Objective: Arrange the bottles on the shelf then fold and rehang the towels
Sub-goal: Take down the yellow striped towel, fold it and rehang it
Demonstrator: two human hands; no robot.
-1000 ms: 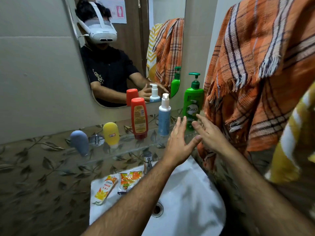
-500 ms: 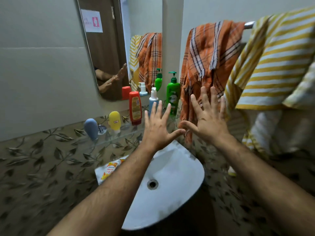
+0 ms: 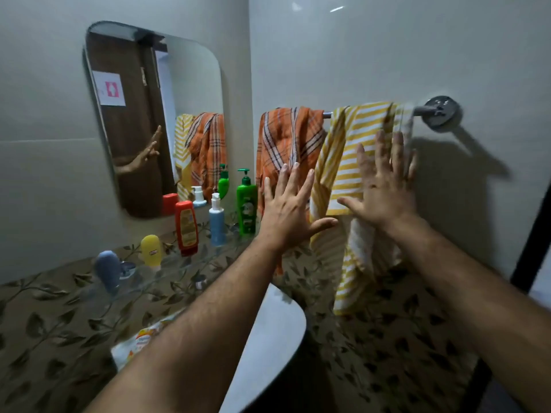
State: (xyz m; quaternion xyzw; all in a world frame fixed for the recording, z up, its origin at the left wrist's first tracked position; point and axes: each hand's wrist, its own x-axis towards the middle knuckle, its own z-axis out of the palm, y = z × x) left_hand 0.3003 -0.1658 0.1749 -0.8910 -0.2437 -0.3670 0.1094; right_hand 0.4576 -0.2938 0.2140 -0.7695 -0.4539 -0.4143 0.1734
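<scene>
Along the glass shelf (image 3: 167, 272) five bottles (image 3: 186, 226) stand in line, labels unreadable, while the left hand (image 3: 286, 213) and right hand (image 3: 384, 189), fingers spread and empty, reach the yellow striped towel (image 3: 351, 150) beside the orange towel (image 3: 286, 138), best lifted off the rail (image 3: 417, 110) by its top fold.

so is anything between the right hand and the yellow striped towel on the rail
Nothing visible. The right hand, fingers spread, is right in front of the yellow striped towel hanging on the rail; contact cannot be told. The orange plaid towel hangs off to the left.
</scene>
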